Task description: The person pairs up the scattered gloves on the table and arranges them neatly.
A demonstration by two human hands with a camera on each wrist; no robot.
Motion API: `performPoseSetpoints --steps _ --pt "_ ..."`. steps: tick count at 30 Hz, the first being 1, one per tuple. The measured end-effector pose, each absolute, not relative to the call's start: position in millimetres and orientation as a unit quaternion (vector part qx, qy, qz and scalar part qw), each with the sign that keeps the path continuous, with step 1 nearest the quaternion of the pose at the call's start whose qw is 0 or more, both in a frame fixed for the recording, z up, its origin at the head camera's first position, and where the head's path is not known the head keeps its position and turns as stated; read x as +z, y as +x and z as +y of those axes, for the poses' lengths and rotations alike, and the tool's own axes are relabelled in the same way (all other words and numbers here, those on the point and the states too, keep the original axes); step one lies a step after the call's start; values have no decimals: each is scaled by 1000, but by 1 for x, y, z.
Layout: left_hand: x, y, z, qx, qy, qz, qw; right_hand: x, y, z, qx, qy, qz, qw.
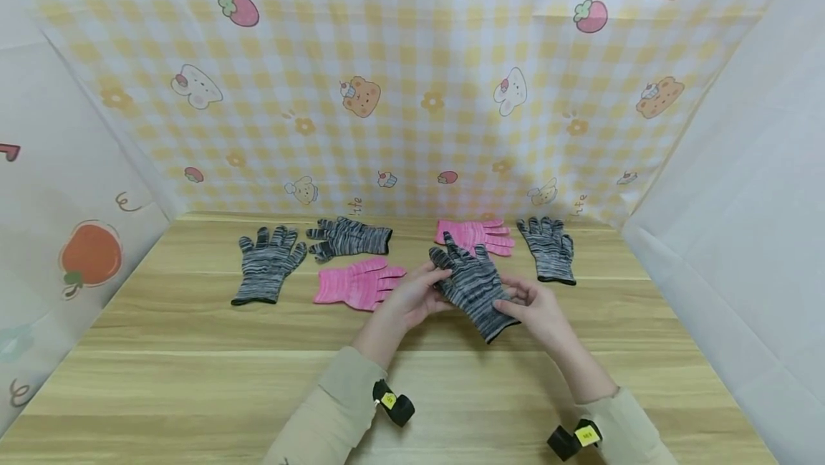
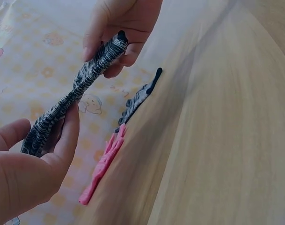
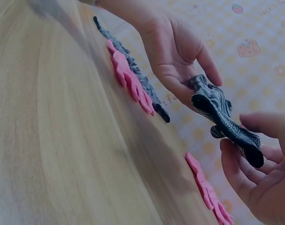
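A grey-and-black knit glove (image 1: pixel 475 291) is held up off the table between both hands, its black-edged cuff tilted down to the right. My left hand (image 1: pixel 417 298) holds it by the finger end, thumb on one side and fingers behind. At the cuff side, my right hand (image 1: pixel 533 309) pinches it between thumb and fingers. Seen edge-on in the left wrist view, the held glove (image 2: pixel 76 91) looks thin and flat. The right wrist view shows its black cuff edge (image 3: pixel 226 126) facing the camera. Behind it, a pink glove (image 1: pixel 480 234) is partly covered from the head view.
Another pink glove (image 1: pixel 354 284) lies just left of my left hand. Grey-and-black gloves lie at the far left (image 1: pixel 267 266), at the back (image 1: pixel 351 238) and on the right (image 1: pixel 549 250). The wooden table (image 1: pixel 213 379) ends at a yellow checked cloth (image 1: pixel 412 135).
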State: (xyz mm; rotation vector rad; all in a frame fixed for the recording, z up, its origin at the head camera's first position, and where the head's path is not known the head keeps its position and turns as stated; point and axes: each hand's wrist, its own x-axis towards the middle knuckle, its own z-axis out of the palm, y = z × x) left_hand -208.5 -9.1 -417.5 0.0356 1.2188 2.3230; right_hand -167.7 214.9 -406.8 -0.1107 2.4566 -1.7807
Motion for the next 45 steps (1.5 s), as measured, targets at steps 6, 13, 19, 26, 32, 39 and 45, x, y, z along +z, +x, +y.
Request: performPoseSetpoints --steps 6,13,19,26,32,39,45 --pt "-418 -206 -9 844 16 467 264 -409 -167 220 -598 -22 799 68" --pt "-421 -202 -8 831 19 476 288 -414 -165 224 -623 -18 778 82" --pt "-425 -198 -8 816 28 485 312 -420 -165 225 -632 -16 770 93" --pt "-429 -196 -9 792 46 501 345 -425 -164 226 -634 -15 763 128" --pt "-433 -195 -10 776 46 523 351 -429 -163 226 -636 -5 757 146" --pt "-440 -197 -9 759 18 549 348 -434 -160 227 -638 -1 752 165" --pt "-442 -199 -8 751 11 563 344 -438 -158 230 -637 2 753 167"
